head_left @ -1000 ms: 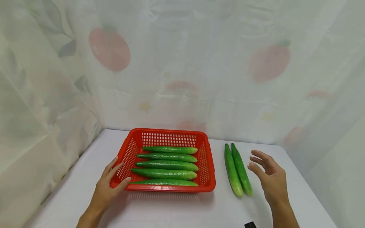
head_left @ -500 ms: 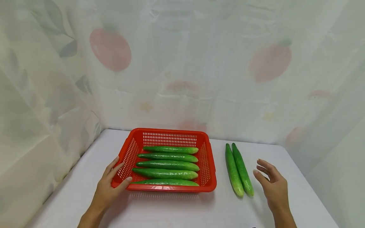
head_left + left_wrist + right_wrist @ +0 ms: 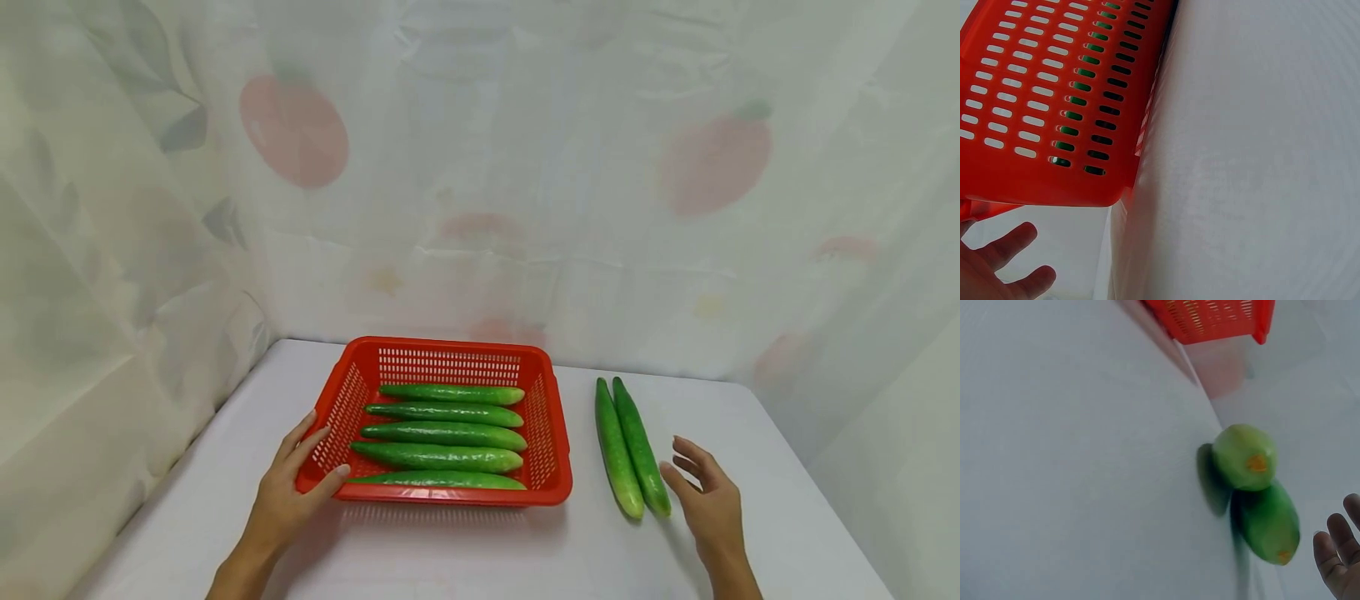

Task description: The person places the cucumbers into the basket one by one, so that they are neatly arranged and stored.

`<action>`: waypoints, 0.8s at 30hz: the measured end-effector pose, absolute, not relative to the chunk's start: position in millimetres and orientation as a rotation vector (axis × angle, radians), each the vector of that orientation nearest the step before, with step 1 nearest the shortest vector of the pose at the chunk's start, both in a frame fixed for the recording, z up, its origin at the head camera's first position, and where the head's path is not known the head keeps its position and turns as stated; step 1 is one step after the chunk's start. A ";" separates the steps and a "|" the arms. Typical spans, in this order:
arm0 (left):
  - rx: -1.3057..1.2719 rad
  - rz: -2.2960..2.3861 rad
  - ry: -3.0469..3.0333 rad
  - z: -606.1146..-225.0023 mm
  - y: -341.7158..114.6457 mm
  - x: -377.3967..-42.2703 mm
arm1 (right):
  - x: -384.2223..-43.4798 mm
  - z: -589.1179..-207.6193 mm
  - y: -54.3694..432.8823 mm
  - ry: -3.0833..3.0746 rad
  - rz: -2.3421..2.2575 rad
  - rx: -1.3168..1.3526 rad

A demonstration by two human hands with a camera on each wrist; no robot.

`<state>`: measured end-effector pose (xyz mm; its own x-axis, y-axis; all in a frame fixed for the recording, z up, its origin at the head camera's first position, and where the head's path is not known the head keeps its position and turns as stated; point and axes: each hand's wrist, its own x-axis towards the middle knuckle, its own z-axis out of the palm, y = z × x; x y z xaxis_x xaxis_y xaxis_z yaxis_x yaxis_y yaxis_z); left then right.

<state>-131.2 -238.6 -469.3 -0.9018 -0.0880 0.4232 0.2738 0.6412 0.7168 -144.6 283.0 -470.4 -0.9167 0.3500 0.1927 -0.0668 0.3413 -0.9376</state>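
A red slotted plastic basket (image 3: 427, 496) holds several green cucumbers (image 3: 442, 433), laid crosswise in a row. At its near left corner rests my left hand (image 3: 281, 500), with the thumb over the front rim and straight fingers along the left rim. The left wrist view shows some of these fingers (image 3: 1010, 247) spread beside the basket's wall. Two more cucumbers, a left one (image 3: 618, 454) and a right one (image 3: 641, 450), lie side by side right of the basket. Just right of their near ends, my right hand (image 3: 712, 504) hovers with loosely bent fingers, holding nothing.
All of this is on a white-covered table (image 3: 450, 554). Behind it hangs a pale curtain (image 3: 480, 167) with faded fruit prints, and another curtain (image 3: 97, 375) closes off the left side. A strip of table separates the basket from the two cucumbers.
My right hand has come down and nearer to me, then slightly left toward the two cucumbers. A small black object at the bottom edge has left the view. The left hand stays on the basket.
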 end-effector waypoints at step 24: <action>-0.154 -1.173 -2.435 -469.8 -238.6 -131.4 | -151.3 -513.3 287.5 -2.497 1.399 -0.164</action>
